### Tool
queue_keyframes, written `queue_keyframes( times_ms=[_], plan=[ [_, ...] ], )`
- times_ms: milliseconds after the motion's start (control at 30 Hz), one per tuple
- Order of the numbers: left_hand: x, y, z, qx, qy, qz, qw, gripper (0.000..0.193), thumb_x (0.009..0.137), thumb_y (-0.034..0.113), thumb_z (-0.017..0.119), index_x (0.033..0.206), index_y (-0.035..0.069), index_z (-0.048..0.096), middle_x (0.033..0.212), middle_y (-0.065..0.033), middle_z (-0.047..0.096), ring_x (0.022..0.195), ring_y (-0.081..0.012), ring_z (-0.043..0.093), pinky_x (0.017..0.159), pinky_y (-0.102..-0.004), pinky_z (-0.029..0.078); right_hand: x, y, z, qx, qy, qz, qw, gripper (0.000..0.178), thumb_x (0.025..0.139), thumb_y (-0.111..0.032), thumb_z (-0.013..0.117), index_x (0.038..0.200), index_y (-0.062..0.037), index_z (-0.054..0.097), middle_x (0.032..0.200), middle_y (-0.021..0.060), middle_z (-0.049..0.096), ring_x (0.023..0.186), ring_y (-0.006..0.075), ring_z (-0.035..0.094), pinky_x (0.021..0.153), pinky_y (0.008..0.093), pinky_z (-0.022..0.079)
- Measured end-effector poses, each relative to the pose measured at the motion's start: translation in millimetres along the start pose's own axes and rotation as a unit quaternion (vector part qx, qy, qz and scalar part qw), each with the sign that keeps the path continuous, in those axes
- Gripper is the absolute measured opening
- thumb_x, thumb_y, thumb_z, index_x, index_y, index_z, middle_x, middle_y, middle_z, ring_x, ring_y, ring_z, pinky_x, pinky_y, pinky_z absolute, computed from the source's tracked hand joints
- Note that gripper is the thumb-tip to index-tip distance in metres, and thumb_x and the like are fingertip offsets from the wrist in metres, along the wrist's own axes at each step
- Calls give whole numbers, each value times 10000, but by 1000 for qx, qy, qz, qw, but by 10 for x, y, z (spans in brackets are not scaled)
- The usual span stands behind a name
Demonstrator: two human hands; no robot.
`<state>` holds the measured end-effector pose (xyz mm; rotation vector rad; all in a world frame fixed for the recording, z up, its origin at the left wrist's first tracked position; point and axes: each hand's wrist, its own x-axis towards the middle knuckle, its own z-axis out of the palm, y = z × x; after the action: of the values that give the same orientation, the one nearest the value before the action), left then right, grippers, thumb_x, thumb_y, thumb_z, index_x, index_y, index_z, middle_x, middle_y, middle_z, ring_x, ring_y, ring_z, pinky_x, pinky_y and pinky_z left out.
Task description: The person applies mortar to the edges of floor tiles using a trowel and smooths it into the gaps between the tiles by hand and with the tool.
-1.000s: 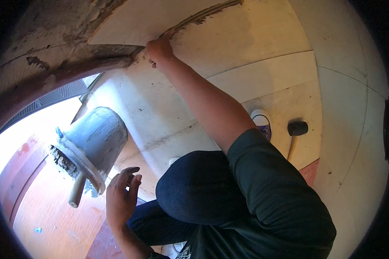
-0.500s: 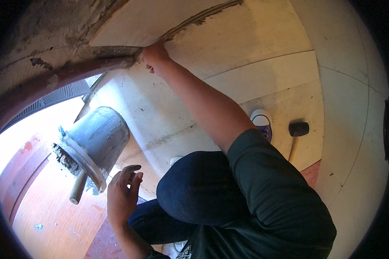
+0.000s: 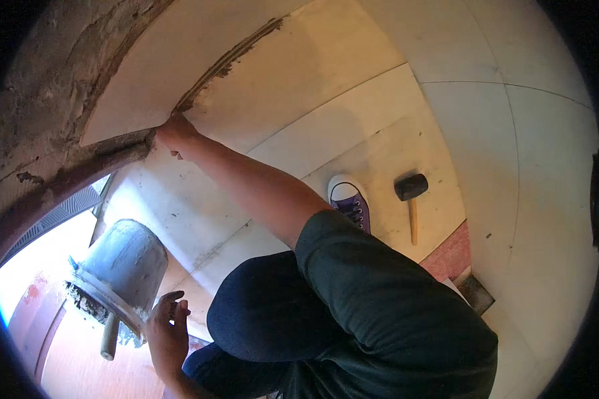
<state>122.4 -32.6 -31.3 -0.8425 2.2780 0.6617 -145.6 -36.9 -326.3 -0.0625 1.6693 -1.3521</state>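
Note:
My right hand (image 3: 178, 137) is stretched out to the lower corner of a pale tile (image 3: 160, 63), where a line of dark mortar (image 3: 226, 63) runs along the tile's edge. Its fingers are curled, and what they may hold is hidden. My left hand (image 3: 168, 332) hovers beside a grey bucket (image 3: 128, 259), thumb and fingers apart with nothing between them. Dark smears mark its fingertips. Wet grey mortar (image 3: 85, 300) fills the bucket's mouth, and a wooden handle (image 3: 110, 338) sticks out over the rim.
A black-headed mallet (image 3: 411, 187) with a wooden handle lies right of my shoe (image 3: 350, 203). Large pale tiles (image 3: 339, 126) spread ahead. A reddish-brown rounded edge (image 3: 80, 173) curves along the left below a rough, bare surface (image 3: 40, 100).
My view has shifted, so the bucket, tile and mallet sit farther left and mostly lower in the picture. My right hand stays at the tile corner; the left keeps its loose curl.

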Motion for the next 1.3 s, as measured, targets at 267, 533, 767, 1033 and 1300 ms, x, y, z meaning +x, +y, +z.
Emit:
queue_keyframes(
  times_ms=[267,533,767,1033,1300],
  plan=[
    [-32,11,-36,-21,7,8,1000,193,980,165,630,1102,23,674,836,-173,707,792,-325,691,719,-422,519,-623,62,-299,180,-83,84,977,250,952,-256,566,1023,-18,536,890,120,637,530,175,477,450,336,390],
    [-80,27,-112,-17,-1,80,997,97,928,122,639,975,40,662,811,-166,680,821,-367,660,738,-465,512,-1461,470,-519,176,-175,228,942,180,894,-224,536,924,-47,538,900,114,617,581,164,478,511,348,430],
    [-344,-225,-235,11,-20,155,988,182,948,248,621,912,70,645,817,-171,670,869,-360,675,741,-482,517,-1822,71,-414,133,-230,230,936,285,1045,-334,490,1166,-115,626,836,29,620,633,137,533,565,314,429],
    [-577,-419,-115,14,-2,208,978,144,925,175,608,968,40,639,796,-161,695,837,-341,710,693,-468,555,-2537,-1883,830,30,-438,-90,894,432,931,-107,472,1333,39,526,791,52,589,611,95,502,565,232,435],
    [-575,-389,57,-10,37,238,970,162,845,85,641,986,8,655,792,-161,715,788,-356,731,670,-466,582,-2762,-2814,1876,-100,-388,-714,574,253,937,-114,476,1130,1,592,825,78,577,723,149,526,647,291,452]
  ],
)
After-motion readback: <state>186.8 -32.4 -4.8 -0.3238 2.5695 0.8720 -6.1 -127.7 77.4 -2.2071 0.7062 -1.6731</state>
